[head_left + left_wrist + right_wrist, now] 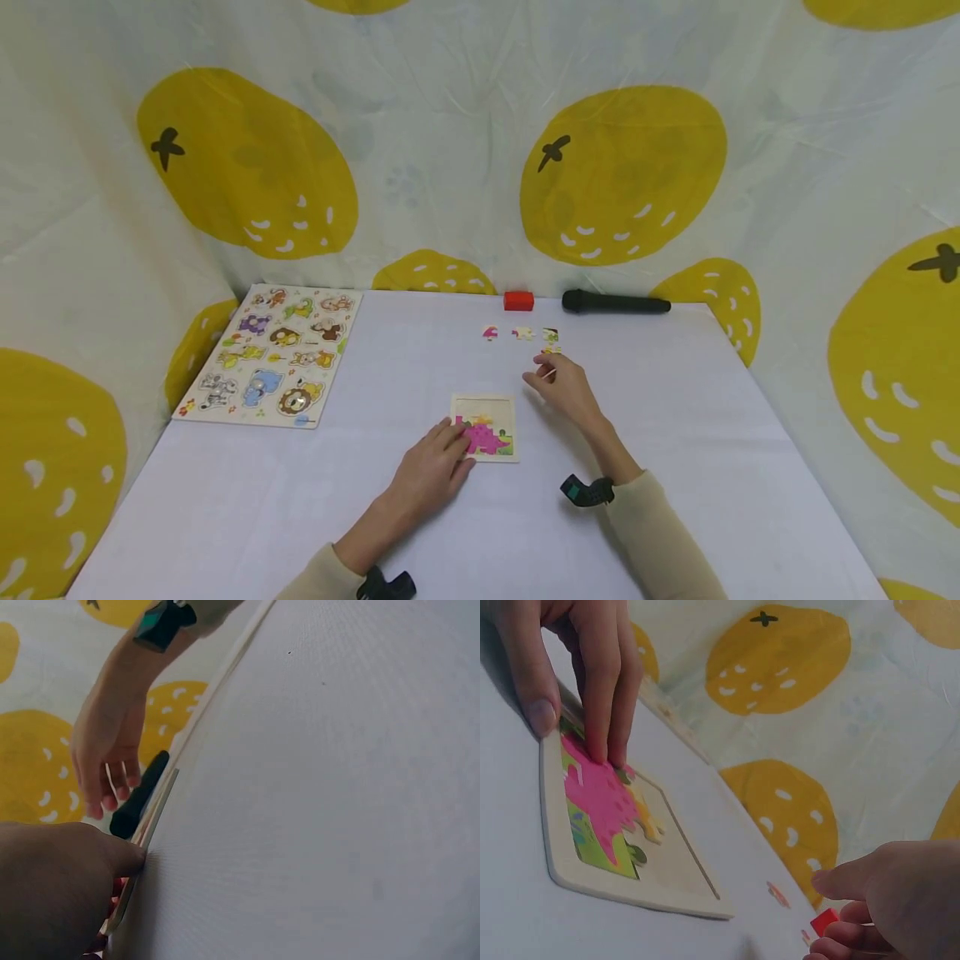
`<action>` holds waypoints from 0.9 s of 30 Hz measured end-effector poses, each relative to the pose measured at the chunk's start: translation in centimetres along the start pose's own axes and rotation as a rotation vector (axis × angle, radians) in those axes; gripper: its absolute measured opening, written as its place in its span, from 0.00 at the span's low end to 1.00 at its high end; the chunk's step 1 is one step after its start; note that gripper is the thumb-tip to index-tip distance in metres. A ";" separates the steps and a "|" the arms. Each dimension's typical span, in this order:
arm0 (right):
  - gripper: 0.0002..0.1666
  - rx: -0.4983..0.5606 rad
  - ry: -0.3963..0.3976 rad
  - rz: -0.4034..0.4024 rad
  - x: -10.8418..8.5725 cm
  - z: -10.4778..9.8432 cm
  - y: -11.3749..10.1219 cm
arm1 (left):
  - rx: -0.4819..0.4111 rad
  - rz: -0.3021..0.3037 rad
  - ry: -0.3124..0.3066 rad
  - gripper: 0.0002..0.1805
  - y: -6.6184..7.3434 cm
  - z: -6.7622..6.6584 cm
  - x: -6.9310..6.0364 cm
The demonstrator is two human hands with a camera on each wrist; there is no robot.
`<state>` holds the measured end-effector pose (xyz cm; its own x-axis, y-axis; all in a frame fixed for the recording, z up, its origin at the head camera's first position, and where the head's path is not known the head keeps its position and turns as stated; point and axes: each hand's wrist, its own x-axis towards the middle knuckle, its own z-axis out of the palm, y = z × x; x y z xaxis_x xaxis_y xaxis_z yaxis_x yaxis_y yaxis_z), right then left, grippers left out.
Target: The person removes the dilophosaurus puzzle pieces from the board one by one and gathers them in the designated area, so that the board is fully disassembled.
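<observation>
The square wooden puzzle frame [516, 429] lies flat on the white table with joined pieces showing a pink dinosaur [600, 795]; part of its bare backing shows along the far side. My left hand [433, 475] rests on the frame's left part, fingertips on the pieces and thumb at the near edge. Beyond the frame, my right hand [566, 392] hovers with loosely bent fingers, just below a yellowish loose piece [551, 350]. Farther back lie a pink-and-white piece [490, 332], a pale piece [523, 333] and a dark-green-edged piece [551, 335]. No piece is clearly visible in my right hand.
A large animal puzzle board [262, 358] lies at the table's left side. Along the back edge are a red block [518, 301] and a black microphone [615, 302]. A white curtain with yellow fruit shapes hangs behind the table.
</observation>
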<state>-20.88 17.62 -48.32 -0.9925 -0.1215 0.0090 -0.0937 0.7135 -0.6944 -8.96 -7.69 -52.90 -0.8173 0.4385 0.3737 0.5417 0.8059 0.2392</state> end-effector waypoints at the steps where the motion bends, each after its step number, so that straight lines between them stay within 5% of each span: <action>1: 0.28 -0.004 -0.005 -0.007 -0.2 0.1 -0.3 | -0.001 0.002 0.002 0.20 0.0 0.0 0.0; 11: 0.26 -0.058 -0.043 -0.127 -2.0 1.8 -2.5 | -0.008 0.010 -0.004 0.16 0.0 0.1 0.1; 27: 0.23 -0.114 -0.230 -0.146 -4.3 4.0 -3.6 | 0.027 0.030 0.004 0.16 0.0 0.1 0.1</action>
<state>-15.99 12.84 -48.73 -0.9252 -0.3730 -0.0697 -0.2555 0.7483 -0.6121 -9.09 -7.64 -52.93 -0.8000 0.4609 0.3840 0.5602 0.8030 0.2032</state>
